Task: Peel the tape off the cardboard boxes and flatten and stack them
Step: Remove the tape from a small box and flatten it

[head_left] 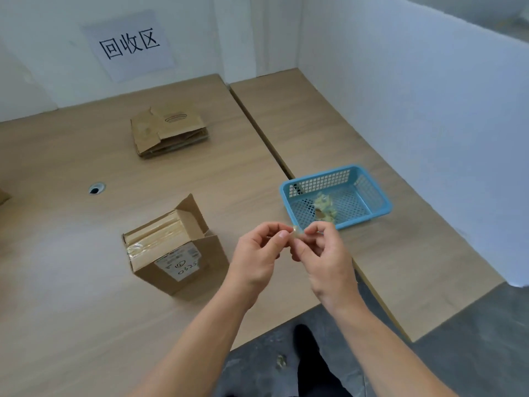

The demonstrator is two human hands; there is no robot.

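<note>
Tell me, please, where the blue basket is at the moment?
In the head view, the blue basket sits on the right-hand table, just beyond the right hand, right of the open cardboard box, with tape scraps inside.

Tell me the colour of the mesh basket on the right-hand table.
Light blue; the basket shows clearly in the head view.

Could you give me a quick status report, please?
Left hand and right hand pinching tape scrap. Box upright, top taped, one flap up. Nothing blocking basket.

One head cam, wide-angle, fwd & down, close over table (pixel 71 282).
</note>
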